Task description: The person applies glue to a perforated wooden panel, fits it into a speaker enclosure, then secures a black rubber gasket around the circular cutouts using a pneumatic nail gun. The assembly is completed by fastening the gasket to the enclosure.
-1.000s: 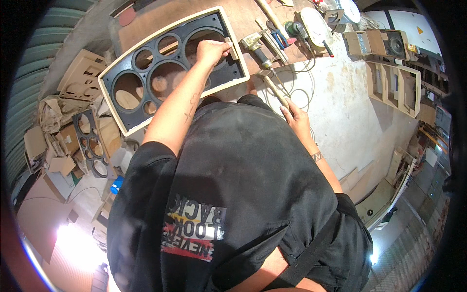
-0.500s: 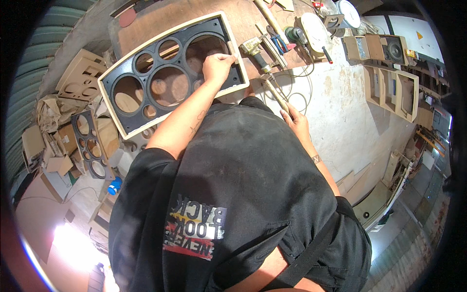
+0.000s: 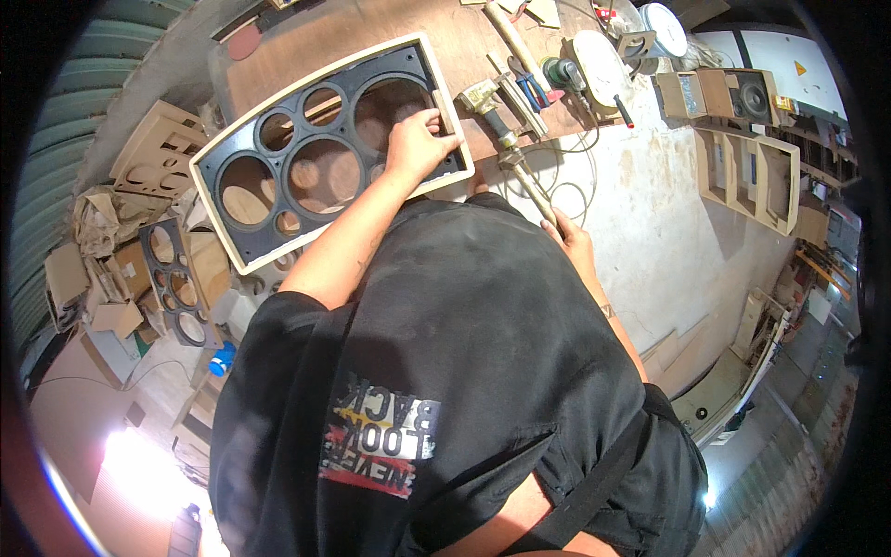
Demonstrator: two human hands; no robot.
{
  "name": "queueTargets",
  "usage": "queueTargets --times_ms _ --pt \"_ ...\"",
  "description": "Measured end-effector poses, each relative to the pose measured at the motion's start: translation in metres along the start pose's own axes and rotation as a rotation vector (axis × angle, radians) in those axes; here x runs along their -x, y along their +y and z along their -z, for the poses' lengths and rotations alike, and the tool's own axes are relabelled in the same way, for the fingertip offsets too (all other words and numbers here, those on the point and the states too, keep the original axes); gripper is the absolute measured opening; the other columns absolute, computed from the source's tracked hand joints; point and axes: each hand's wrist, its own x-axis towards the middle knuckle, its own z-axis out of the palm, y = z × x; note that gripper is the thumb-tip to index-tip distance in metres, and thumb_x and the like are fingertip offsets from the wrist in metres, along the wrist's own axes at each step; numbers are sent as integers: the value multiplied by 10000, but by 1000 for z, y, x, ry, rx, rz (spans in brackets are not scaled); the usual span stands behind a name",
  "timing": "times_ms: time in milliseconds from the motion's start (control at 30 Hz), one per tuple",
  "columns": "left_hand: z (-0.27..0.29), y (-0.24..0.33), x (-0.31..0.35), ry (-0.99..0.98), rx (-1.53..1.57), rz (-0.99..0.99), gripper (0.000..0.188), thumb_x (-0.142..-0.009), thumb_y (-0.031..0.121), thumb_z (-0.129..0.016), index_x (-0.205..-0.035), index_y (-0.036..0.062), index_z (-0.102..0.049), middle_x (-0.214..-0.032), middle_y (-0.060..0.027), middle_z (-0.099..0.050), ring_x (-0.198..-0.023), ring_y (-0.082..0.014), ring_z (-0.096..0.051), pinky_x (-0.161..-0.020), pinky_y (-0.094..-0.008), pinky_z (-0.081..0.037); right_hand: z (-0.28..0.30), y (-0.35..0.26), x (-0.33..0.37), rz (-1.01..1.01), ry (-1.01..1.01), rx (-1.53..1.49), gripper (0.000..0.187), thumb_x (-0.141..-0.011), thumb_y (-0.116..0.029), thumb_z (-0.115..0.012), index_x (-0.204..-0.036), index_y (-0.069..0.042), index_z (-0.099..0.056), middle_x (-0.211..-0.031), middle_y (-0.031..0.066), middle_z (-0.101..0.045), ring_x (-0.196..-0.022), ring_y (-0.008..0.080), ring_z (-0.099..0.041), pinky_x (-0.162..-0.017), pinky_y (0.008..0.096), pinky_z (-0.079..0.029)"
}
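Note:
A speaker cabinet with a cream rim (image 3: 212, 218) lies tilted on the bench, its black front panel (image 3: 255, 245) cut with several round holes. A short wooden strip (image 3: 443, 100) lies along the cabinet's right inner side. My left hand (image 3: 418, 148) is over the panel's right part, with thumb and fingers closed about the strip's near end. Low beside the bench edge, my right hand (image 3: 572, 239) grips the wooden handle of a hammer (image 3: 531, 188). The hammer's head is close to the bench edge, near a corded power tool.
The corded power tool (image 3: 484, 100), blue-and-red pliers (image 3: 533, 92) and a green sander (image 3: 562, 74) lie on the bench (image 3: 260, 79) to the right. More cut panels (image 3: 167, 278) stand at left. An open wooden frame box (image 3: 747, 176) is on the right.
My left hand has shifted slightly down and right, its fingers spreading from a tight pinch to around the strip. My right hand has lowered a little with the hammer.

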Motion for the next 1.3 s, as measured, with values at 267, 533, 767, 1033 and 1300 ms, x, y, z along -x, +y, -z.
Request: queueTargets --times_ms 267,533,767,1033,1300 --pt "7 -6 -26 150 -268 -332 377 -876 261 -755 -1159 11 -744 -995 -219 -729 -960 -387 -702 -859 -452 -553 2 3 -1 -30 7 12 390 -980 -346 -707 -1277 -93 -704 -843 158 -747 -747 269 -740 -695 371 -554" --pt "16 -7 -80 178 -324 -222 370 -924 259 -686 -1173 -8 -748 -1098 -209 -716 -1080 -373 -672 -986 -431 -510 6 -1 -9 -37 -9 49 383 -978 -343 -704 -1270 -95 -703 -859 169 -748 -781 327 -740 -700 408 -555" --pt "6 -12 -89 333 301 67 238 -867 233 -792 -929 5 -816 -773 -136 -769 -705 -200 -721 -706 -316 -548 17 -6 -26 -16 -55 79 388 -983 -344 -691 -1269 -83 -698 -872 188 -745 -817 349 -744 -727 426 -560" --pt "4 -5 -102 356 418 334 162 -825 141 -862 -841 -3 -788 -687 -20 -689 -559 -75 -556 -505 -249 -416 20 19 -93 99 -99 -10 397 -986 -305 -674 -1257 -16 -686 -942 250 -734 -873 393 -730 -774 449 -553" --pt "-6 11 -81 467 351 665 542 -774 438 -901 -1004 -16 -716 -899 -64 -698 -774 -176 -647 -740 -330 -542 13 -20 -217 206 -160 -192 418 -1003 -332 -641 -1270 -12 -669 -926 252 -725 -881 360 -734 -793 431 -552"
